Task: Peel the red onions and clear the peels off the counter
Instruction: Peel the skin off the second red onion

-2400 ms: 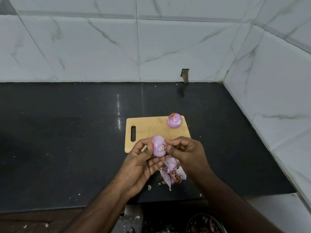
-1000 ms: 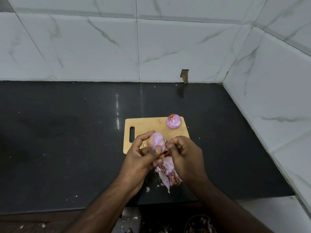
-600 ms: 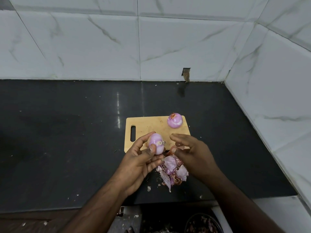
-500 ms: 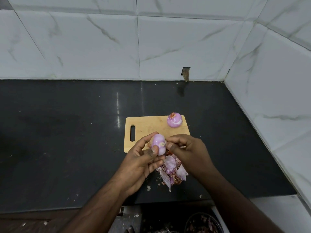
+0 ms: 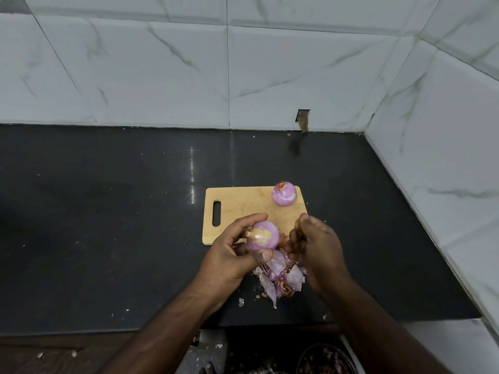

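Observation:
My left hand [image 5: 229,255] grips a peeled purple onion [image 5: 263,236] just above the near edge of the wooden cutting board [image 5: 243,203], its pale root end facing me. My right hand [image 5: 316,244] is right of it, blurred, fingers curled, apparently pinching a reddish scrap of peel [image 5: 283,240] beside the onion. A second peeled onion [image 5: 284,194] sits on the board's far right corner. A heap of purple peels [image 5: 280,276] lies on the black counter [image 5: 108,211] under my hands.
Marble-tiled walls close the counter at the back and on the right. Small peel crumbs [image 5: 241,301] dot the counter near its front edge. Below that edge a dark bowl [image 5: 324,359] holds peel scraps.
My left hand has turned the onion, so its root end now faces me. My right hand has pulled away from the onion to the right.

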